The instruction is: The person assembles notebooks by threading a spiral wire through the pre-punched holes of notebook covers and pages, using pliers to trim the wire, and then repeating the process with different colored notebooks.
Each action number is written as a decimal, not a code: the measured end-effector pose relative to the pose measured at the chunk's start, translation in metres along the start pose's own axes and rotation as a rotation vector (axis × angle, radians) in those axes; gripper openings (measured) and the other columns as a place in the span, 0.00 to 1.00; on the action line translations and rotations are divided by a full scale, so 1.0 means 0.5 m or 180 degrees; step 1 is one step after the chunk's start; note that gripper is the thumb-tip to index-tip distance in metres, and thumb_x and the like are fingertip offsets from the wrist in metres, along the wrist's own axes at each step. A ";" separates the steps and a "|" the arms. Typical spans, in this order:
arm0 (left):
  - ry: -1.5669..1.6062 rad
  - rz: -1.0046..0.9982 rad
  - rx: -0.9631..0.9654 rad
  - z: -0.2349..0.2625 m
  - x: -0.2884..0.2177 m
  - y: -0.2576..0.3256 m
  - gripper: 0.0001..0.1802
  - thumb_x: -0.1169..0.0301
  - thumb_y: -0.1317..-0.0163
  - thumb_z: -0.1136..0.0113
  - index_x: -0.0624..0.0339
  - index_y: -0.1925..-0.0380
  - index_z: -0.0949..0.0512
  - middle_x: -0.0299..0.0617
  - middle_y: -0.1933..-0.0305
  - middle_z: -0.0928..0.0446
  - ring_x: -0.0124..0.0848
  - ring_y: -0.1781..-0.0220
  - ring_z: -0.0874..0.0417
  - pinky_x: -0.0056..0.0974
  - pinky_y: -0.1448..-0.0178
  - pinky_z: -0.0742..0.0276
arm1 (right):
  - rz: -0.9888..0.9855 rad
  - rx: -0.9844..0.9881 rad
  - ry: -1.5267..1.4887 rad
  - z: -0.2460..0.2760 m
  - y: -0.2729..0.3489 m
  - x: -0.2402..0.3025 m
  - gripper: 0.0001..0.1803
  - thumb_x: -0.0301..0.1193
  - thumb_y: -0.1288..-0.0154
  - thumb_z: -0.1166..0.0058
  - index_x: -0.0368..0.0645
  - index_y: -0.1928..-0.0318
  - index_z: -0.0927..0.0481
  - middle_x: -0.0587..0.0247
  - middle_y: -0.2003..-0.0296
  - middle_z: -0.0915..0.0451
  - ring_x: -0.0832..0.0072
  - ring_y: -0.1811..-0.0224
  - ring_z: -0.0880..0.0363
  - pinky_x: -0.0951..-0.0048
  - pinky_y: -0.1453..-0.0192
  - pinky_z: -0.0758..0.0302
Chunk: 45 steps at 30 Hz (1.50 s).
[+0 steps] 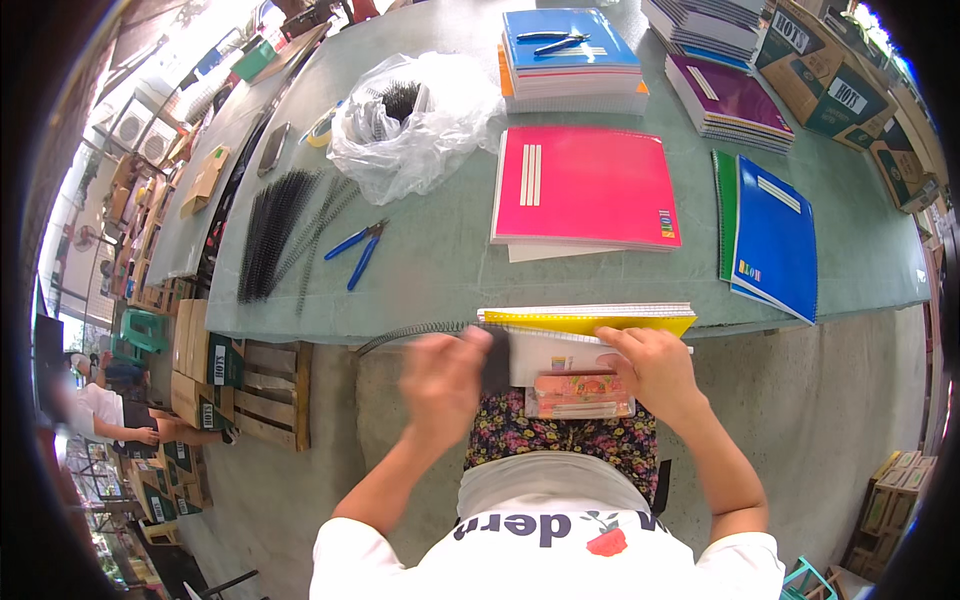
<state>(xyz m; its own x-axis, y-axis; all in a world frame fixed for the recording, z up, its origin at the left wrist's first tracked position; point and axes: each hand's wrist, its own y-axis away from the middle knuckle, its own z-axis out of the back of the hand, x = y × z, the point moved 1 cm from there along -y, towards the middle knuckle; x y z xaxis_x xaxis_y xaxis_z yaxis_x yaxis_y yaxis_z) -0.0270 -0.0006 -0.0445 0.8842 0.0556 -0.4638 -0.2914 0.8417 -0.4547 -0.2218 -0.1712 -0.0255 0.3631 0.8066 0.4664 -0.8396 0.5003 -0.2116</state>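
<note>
At the table's front edge, a notebook with a yellow cover (660, 325) and white pages (535, 350) is held upright, its punched edge upward. My right hand (660, 375) is closed on its right end, thumb and fingers on either side. A black spiral coil (415, 330) stretches leftward from the notebook's left end. My left hand (440, 385) is beside that end, just below the coil; its fingers are smeared by motion. A flat black piece (496, 358) lies between this hand and the pages. Below the pages is a pink patterned case (582, 393), over my lap.
Blue-handled pliers (362, 252), black coils (275, 235) and a plastic bag of coils (405, 130) lie on the table's left. A pink notebook stack (590, 190), blue notebooks (575, 60) with cutters (555, 42), and a blue notebook (775, 235) lie farther back. Boxes (830, 75) stand far right.
</note>
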 end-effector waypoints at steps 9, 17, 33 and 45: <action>-0.0040 -0.0422 0.0419 -0.031 0.012 0.009 0.14 0.79 0.50 0.39 0.51 0.62 0.18 0.39 0.68 0.27 0.34 0.68 0.25 0.37 0.67 0.27 | 0.0356 -0.0530 0.0105 -0.028 -0.016 0.003 0.10 0.26 0.50 0.44 0.49 0.64 0.19 0.69 0.78 0.21 0.68 0.77 0.23 0.67 0.70 0.31; 0.0150 -0.0127 -0.0007 -0.025 0.006 -0.011 0.20 0.82 0.55 0.37 0.52 0.59 0.19 0.41 0.65 0.27 0.35 0.67 0.25 0.36 0.67 0.25 | 0.0301 -0.0499 -0.0057 -0.031 -0.019 -0.004 0.08 0.28 0.50 0.42 0.50 0.66 0.19 0.69 0.77 0.21 0.70 0.77 0.23 0.67 0.71 0.33; 0.0391 -0.0528 0.0504 -0.030 -0.062 -0.057 0.19 0.81 0.56 0.36 0.55 0.61 0.18 0.38 0.67 0.27 0.32 0.69 0.26 0.32 0.69 0.29 | 0.0079 -0.0702 -0.0030 -0.026 -0.005 -0.005 0.08 0.30 0.49 0.43 0.51 0.65 0.19 0.69 0.78 0.22 0.71 0.75 0.23 0.68 0.71 0.33; 0.0201 -0.0143 -0.1084 -0.019 -0.101 -0.144 0.17 0.76 0.57 0.34 0.51 0.63 0.18 0.41 0.68 0.25 0.37 0.66 0.22 0.37 0.64 0.24 | -0.0907 -0.0192 -0.1658 0.064 0.038 -0.101 0.11 0.30 0.48 0.37 0.41 0.64 0.18 0.56 0.71 0.18 0.68 0.69 0.19 0.69 0.62 0.25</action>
<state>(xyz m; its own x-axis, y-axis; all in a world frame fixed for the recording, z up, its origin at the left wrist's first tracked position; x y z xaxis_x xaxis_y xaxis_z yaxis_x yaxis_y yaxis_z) -0.0540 -0.0691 0.0044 0.8777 -0.0198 -0.4787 -0.3671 0.6144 -0.6984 -0.2691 -0.2124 -0.0255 0.3120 0.3850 0.8686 -0.7082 0.7036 -0.0575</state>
